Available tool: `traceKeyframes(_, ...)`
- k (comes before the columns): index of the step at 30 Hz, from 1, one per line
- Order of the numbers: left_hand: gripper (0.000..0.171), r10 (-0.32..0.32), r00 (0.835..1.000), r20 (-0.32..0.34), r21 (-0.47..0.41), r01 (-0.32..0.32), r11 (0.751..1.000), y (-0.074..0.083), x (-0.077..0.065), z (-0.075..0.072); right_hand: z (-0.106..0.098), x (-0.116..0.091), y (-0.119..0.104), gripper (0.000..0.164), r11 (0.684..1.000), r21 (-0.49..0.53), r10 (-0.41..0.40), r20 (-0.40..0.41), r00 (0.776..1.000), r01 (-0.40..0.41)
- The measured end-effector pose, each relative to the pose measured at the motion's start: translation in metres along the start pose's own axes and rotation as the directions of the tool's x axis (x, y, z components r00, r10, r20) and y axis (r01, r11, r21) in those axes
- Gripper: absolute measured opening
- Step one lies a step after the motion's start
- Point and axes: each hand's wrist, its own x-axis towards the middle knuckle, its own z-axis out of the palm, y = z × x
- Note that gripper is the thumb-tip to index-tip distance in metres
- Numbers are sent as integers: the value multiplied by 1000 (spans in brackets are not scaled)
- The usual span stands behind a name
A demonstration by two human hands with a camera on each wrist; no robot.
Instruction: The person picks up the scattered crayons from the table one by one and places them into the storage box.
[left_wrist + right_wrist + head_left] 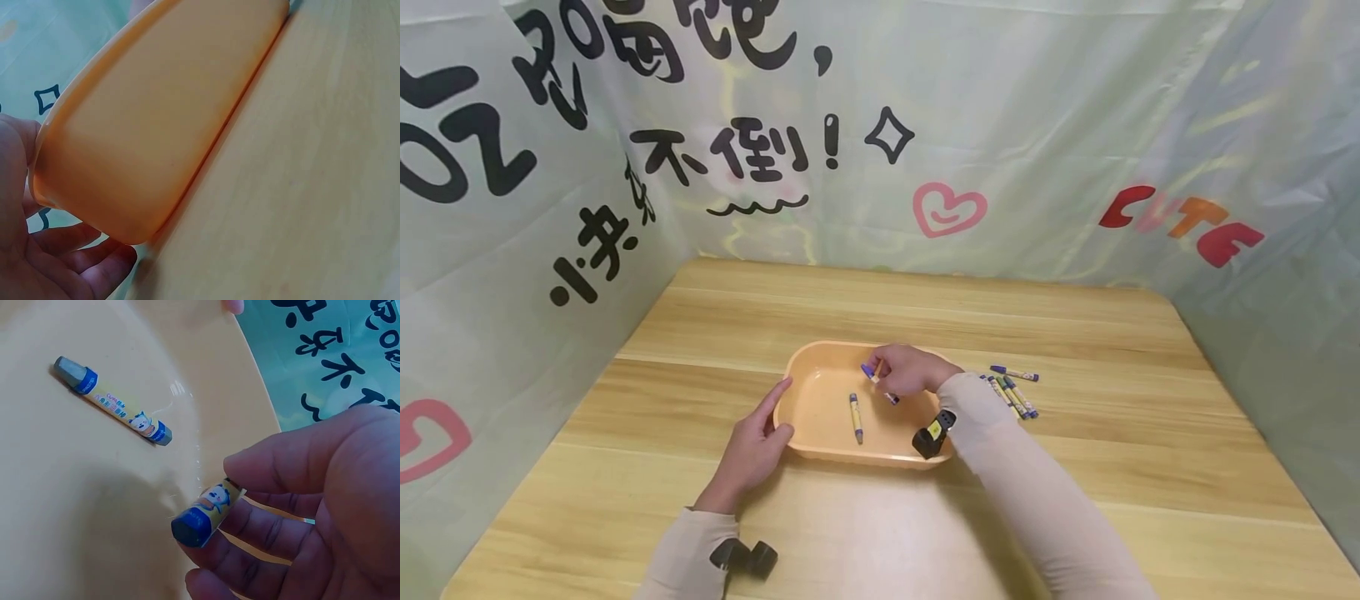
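An orange plastic tray (820,454) stands on the table. My left hand (756,450) holds its left end, with the thumb and fingers about the rim and outer wall (144,125). Over the tray's right half, my right hand (910,369) pinches a crayon (209,512) with a yellow printed wrapper and blue bands between thumb and fingers. Part of that crayon is hidden by the fingers. A second crayon (856,418), grey-tipped with the same kind of wrapper, lies on the tray floor, left of my right hand.
Right of the tray, several crayons (1011,397) lie side by side on the wooden table (1075,500), partly behind my right sleeve. A purple-tipped crayon (1015,373) lies just beyond them. Printed cloth (1037,125) hangs around the table's back and sides.
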Motion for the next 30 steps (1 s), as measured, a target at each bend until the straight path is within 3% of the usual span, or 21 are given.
traceKeyframes(16, 68, -14, 1000, 13, -18, 14, 1000, 3, -1, 0, -4, -1, 5, 26, 999, -51, 9, 22, 1000, -8)
traceKeyframes(30, 68, -25, 1000, 15, -26, 25, 999, 2, 0, 0, -20, -17, 2, 27, 997, -72, 12, -27, 1000, -14)
